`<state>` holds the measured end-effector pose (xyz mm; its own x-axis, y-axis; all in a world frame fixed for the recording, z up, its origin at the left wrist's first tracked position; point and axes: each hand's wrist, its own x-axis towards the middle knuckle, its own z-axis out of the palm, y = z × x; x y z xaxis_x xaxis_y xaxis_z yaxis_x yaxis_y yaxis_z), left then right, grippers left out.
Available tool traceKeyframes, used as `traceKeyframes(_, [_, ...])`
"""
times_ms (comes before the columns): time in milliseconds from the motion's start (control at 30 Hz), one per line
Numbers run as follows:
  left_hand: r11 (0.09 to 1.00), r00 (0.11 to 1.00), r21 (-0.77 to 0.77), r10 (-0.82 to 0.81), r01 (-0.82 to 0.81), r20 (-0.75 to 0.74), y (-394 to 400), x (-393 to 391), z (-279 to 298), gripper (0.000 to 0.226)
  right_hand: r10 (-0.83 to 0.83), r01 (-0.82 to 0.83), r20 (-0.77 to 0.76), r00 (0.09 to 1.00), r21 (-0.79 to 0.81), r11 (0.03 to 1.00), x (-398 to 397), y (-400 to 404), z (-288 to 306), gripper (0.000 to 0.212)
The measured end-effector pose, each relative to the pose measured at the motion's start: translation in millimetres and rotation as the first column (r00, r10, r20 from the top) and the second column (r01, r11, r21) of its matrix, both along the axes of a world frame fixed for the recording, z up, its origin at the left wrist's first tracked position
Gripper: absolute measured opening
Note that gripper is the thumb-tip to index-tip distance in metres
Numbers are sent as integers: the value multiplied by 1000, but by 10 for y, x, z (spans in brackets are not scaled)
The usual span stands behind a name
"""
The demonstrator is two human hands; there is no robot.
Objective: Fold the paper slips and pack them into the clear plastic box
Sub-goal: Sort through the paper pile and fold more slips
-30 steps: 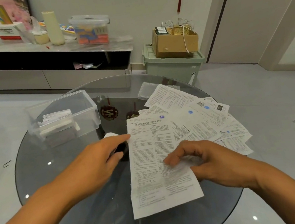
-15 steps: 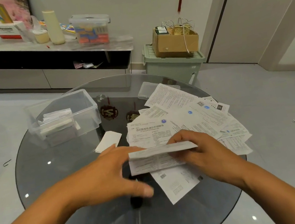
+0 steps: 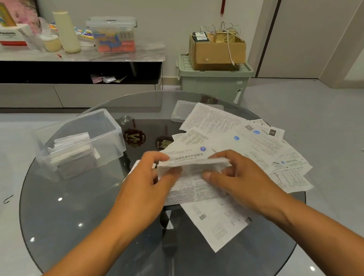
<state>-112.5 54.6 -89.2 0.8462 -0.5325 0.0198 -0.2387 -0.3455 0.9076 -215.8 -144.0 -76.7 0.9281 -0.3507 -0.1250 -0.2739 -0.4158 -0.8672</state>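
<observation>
half-folded white printed paper slip (image 3: pixel 192 179) sits over the round dark glass table (image 3: pixel 53 222), long axis left-right, its ends pinched by left hand (image 3: pixel 144 192) and right hand (image 3: pixel 238 176). clear plastic box (image 3: pixel 113 135) with folded slips lies far-left, nearer the left hand. unfolded printed leaflets (image 3: pixel 249 141) spread to the right.

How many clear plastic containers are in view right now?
3: the open clear plastic box on the table's left, a flat clear lid or tray partly under the loose slips, and a lidded tub on the shelf.
</observation>
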Motion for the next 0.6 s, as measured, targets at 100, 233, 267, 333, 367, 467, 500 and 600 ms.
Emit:
traceKeyframes(100, [996,999,-88,-6,3,-41,-34,-5,17,75,-80,79,-10,997,-83,993,29,26,-66,44])
traceKeyframes(233, [1000,982,17,-3,0,189,-52,15,-76,107,-139,139,14,990,-208,968,52,57,-99,55])
traceKeyframes(267, [998,955,68,-18,-2,295,-55,15,-115,104,-148,148,15,989,-234,961,58,62,-96,59])
traceKeyframes(333, [992,875,124,-51,-10,482,-68,15,-185,88,-167,166,20,986,-288,943,69,64,-91,64])
traceKeyframes(367, [991,838,133,-58,-18,543,-70,5,-186,81,-174,172,21,985,-307,936,77,64,-92,62])
traceKeyframes(467, [988,743,144,-53,-59,667,-73,6,-120,68,-205,202,26,979,-313,928,105,35,-113,45])
traceKeyframes(500, [984,716,170,-78,-58,694,-64,17,-81,64,-213,212,30,976,-303,929,114,17,-123,38])
traceKeyframes(600, [945,690,308,-295,109,661,-14,48,15,46,-228,225,18,974,-246,943,137,-42,-148,27])
